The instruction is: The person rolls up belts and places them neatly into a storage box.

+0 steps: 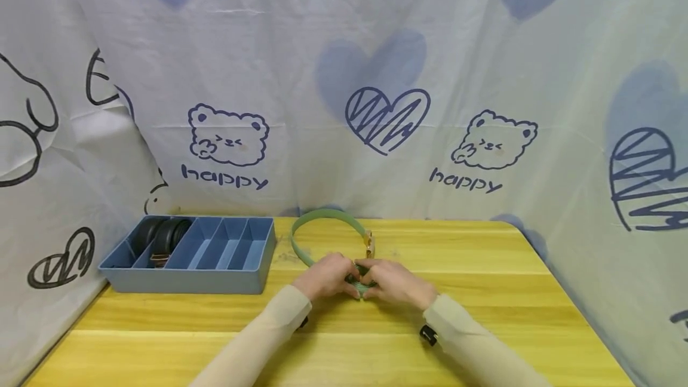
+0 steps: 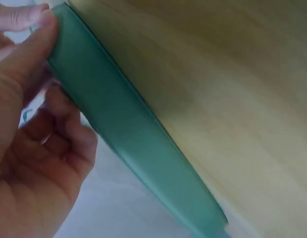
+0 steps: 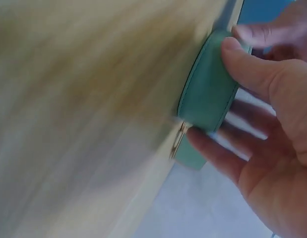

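Note:
A green belt point(image 1: 322, 213) stands on its edge on the table, part of it a wide loop bending away to the back left. Its gold buckle point(image 1: 368, 242) sits just beyond the hands. Between the hands the strap is wound into a small coil. My left hand point(image 1: 329, 276) pinches the coil from the left, thumb on the strap's outer face point(image 2: 113, 104). From the right, my right hand point(image 1: 395, 282) grips the same coil, its thumb pressed on the curved green strap point(image 3: 208, 84). The thumbs are close together at the coil's near side; the fingers hide much of its inside.
A blue-grey divided tray point(image 1: 188, 281) stands at the back left of the wooden table point(image 1: 484, 315). Rolled black belts point(image 1: 171, 235) lie in its left compartments, with a gold-coloured buckle point(image 1: 159, 260) among them. A printed cloth point(image 1: 301, 154) hangs behind and at both sides.

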A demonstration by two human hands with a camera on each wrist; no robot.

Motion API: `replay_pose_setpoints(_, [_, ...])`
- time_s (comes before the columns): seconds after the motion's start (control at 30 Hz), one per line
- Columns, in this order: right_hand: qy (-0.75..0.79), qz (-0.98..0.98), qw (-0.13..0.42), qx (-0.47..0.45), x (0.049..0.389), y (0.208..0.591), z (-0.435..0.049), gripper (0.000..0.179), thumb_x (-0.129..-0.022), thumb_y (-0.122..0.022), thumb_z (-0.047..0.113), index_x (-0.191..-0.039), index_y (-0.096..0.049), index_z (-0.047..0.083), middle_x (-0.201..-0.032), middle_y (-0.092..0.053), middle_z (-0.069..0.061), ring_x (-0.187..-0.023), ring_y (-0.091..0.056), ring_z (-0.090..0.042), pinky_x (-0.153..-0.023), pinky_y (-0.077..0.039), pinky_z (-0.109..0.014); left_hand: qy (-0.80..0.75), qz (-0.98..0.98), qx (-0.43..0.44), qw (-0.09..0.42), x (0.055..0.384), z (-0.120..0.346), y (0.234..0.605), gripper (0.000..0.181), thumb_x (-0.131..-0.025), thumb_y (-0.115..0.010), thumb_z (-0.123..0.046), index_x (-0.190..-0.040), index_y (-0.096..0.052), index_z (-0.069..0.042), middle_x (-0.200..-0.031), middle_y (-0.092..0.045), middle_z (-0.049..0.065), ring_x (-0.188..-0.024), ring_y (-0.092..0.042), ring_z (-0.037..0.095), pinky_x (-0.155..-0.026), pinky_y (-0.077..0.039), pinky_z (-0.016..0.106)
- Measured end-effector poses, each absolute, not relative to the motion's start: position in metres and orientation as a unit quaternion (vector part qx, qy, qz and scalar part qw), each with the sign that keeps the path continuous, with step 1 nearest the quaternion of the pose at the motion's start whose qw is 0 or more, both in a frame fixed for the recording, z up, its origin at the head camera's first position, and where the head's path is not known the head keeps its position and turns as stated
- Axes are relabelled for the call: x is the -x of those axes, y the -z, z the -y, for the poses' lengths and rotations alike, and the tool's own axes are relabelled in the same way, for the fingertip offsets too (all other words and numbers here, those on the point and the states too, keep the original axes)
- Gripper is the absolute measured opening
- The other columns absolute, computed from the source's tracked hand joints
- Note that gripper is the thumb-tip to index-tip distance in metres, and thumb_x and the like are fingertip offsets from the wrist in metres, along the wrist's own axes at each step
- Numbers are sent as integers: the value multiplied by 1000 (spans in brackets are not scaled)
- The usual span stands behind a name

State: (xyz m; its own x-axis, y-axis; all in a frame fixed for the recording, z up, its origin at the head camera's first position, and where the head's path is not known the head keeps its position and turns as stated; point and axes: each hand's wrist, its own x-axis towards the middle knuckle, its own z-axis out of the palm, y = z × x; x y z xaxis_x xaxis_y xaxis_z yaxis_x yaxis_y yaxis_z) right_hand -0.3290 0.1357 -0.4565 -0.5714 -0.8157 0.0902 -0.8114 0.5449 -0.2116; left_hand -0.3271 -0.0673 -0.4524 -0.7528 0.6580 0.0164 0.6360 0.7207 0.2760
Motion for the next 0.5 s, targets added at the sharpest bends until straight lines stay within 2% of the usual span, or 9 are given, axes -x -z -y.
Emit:
replay_pose_setpoints(0.1, [116,-878,32,464,331,457,-138,25,-89,-72,22,-110,-76,10,-150,-45,-17,-132,-51,-31,-105,-45,-41,-132,-930,-339,50,328,73,454,37,-78,-79,-36,-110,-76,-19,-102,-74,-6,-85,-66,6,-77,-53,23])
replay_pose_setpoints(0.2, [117,-884,53,449,331,457,-139,26,-90,-72,19,-114,-74,11,-152,-42,-18,-134,-49,-31,-107,-44,-42,-124,-933,-335,46,329,76,454,36,-77,-79,-36,-109,-77,-19,-103,-74,-6,-87,-66,7,-79,-53,24])
replay_pose_setpoints(0.37, [101,-897,32,428,328,458,-135,26,-90,-71,29,-110,-75,14,-140,-56,-17,-131,-52,-32,-103,-47,-44,-137,-927,-346,41,330,75,456,28,-76,-79,-40,-94,-80,-19,-89,-74,-8,-73,-63,1,-70,-52,19])
replay_pose_setpoints(0.5, [112,-895,18,432,326,459,-132,29,-91,-69,34,-112,-75,14,-133,-62,-14,-132,-50,-34,-103,-46,-46,-151,-922,-355,30,329,75,459,27,-79,-78,-41,-94,-79,-18,-87,-74,-8,-72,-62,0,-69,-51,18])
